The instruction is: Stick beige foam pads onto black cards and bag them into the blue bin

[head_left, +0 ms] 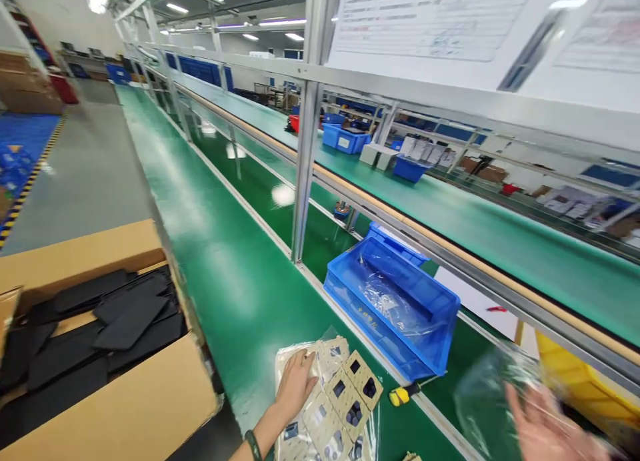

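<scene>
Cardboard die-cut sheets (345,394) with small dark pads set in square windows lie fanned on a clear plastic bag (287,361) near the front edge of the green surface (235,281). The left hand (295,381) lies flat on the near-left end of the fan, fingers spread and slightly curled, pressing down and pinching nothing. The right hand (537,427) is blurred at the lower right, fingers open, beside a crumpled clear plastic film (490,387); whether it grips the film I cannot tell.

Judging from how things lie, the sheets are out of their wrapping and spread on the surface, yet most windows appear to hold their pads, so the work looks to be at its start, with the bulk left to do.

The fan's long axis runs on a diagonal, from the near edge by the wrist up and away to the right, its far corner pointing toward the blue bin (395,301). That bin holds clear bags of small parts. A yellow-handled screwdriver (407,392) lies between the sheets and the bin, just off the fan's far corner. At the left stands an open cardboard box (125,407) of flat black pieces (130,324).
</scene>
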Available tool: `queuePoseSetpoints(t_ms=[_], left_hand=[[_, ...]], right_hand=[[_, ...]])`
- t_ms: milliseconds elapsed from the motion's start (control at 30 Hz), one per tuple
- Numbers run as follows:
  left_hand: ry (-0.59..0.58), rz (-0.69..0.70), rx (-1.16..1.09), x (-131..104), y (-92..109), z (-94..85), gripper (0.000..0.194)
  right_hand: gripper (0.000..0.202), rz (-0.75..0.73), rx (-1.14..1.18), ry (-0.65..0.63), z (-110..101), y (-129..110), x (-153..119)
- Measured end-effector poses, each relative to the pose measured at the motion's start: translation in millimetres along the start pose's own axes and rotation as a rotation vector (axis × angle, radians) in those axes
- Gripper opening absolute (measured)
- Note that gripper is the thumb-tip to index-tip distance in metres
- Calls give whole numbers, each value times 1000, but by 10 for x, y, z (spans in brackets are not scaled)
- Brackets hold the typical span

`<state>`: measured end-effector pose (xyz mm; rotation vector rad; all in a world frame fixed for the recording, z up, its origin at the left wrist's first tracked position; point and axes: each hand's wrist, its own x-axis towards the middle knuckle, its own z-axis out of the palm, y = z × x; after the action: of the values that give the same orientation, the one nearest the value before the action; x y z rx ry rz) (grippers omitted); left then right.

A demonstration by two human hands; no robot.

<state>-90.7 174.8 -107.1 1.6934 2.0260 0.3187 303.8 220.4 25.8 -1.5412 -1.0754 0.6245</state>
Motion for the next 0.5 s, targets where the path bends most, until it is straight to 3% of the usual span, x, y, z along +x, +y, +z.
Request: queuePoseSetpoints(t_ms=[100, 200, 267, 333, 433, 500], left_hand=[[-17, -2, -27, 5, 56, -80, 51], [-61, -80, -6, -5, 29, -113, 61], [-100, -144, 33, -21, -23, -99, 77], [-136, -196, 69, -39, -79, -65, 89], [-154, -224, 99, -59, -138, -11, 93], [-151, -232, 101, -64, -162, 10, 96]], right_hand=[[44, 152, 547, 9, 371, -281, 175], [14, 321, 927, 27, 865, -509, 380], [7, 389, 957, 70, 1151, -565, 571], [13, 457, 891, 155, 1363, -539, 791], [24, 487, 738, 272, 1537, -409, 1031], [43, 459, 616, 289, 1590, -299, 1035]])
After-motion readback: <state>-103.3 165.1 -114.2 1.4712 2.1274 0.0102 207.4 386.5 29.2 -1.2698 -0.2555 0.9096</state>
